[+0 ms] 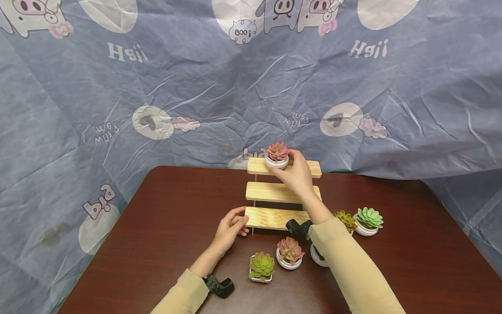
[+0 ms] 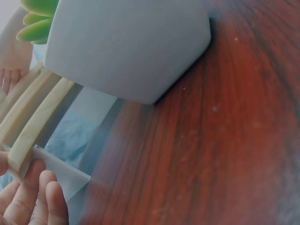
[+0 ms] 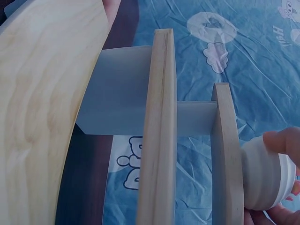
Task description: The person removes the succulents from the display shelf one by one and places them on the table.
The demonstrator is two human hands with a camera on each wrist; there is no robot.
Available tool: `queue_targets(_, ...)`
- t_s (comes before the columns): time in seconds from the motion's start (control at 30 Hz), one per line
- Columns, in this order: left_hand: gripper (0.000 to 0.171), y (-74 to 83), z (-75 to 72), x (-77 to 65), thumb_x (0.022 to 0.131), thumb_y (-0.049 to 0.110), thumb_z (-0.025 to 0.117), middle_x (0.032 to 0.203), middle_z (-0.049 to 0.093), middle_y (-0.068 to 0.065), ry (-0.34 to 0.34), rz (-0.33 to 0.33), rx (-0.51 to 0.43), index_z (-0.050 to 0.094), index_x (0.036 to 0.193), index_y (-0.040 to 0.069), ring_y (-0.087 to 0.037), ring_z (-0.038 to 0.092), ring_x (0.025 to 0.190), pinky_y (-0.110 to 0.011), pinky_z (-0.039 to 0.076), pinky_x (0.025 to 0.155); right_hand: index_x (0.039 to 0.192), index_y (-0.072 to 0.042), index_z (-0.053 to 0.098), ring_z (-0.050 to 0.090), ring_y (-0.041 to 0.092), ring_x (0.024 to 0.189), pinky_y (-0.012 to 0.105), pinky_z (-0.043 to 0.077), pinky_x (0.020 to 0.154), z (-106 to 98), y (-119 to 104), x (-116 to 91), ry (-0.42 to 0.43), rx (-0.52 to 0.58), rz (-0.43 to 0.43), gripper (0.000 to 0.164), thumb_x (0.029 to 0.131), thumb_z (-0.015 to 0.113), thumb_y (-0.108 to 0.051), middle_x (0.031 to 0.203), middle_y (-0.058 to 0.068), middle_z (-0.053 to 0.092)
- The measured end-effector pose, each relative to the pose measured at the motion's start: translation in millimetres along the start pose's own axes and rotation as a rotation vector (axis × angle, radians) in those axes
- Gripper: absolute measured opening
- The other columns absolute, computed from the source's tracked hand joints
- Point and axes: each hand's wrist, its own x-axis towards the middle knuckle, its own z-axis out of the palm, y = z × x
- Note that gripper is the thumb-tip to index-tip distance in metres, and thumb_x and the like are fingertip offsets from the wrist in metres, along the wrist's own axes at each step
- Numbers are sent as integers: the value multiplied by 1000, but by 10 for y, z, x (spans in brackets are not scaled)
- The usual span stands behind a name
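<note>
A three-tier wooden shelf stand [image 1: 270, 192] rises on the table, its side supports pale and see-through. My right hand [image 1: 296, 174] holds a pink potted succulent [image 1: 277, 155] by its white round pot at the top board; in the right wrist view the pot [image 3: 262, 176] meets that board. My left hand [image 1: 231, 224] pinches the left end of the lowest board, thumb and fingers on either side of the wood [image 2: 28, 136]. Close to that hand stands a green succulent in a white square pot [image 1: 261, 267], which fills the top of the left wrist view.
Before the stand sits another pink succulent [image 1: 290, 253]. A white pot [image 1: 319, 256] is partly behind my right sleeve. Farther right are a yellowish succulent [image 1: 346, 221] and a pale green one [image 1: 368, 221]. A patterned blue cloth [image 1: 235, 87] hangs behind the dark table [image 1: 176, 209].
</note>
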Motion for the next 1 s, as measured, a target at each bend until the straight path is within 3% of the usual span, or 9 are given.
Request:
queue_targets(0.5, 39, 11, -6, -5, 96, 10, 54, 87, 64, -7, 11, -13, 0, 47, 133, -2, -38, 61, 75, -39, 55, 68, 128, -2, 45, 53, 27, 110, 41, 45, 92, -133, -5, -179, -13, 63, 37, 71, 74, 79, -33, 118, 15, 55)
queue_targets(1.0, 40, 3, -1, -2, 97, 11, 54, 84, 64, -3, 10, -10, 8, 46, 133, -2, -44, 59, 76, -39, 55, 67, 129, -4, 47, 56, 27, 105, 42, 47, 85, -301, -10, -418, 4, 93, -1, 69, 74, 80, -31, 116, 13, 56)
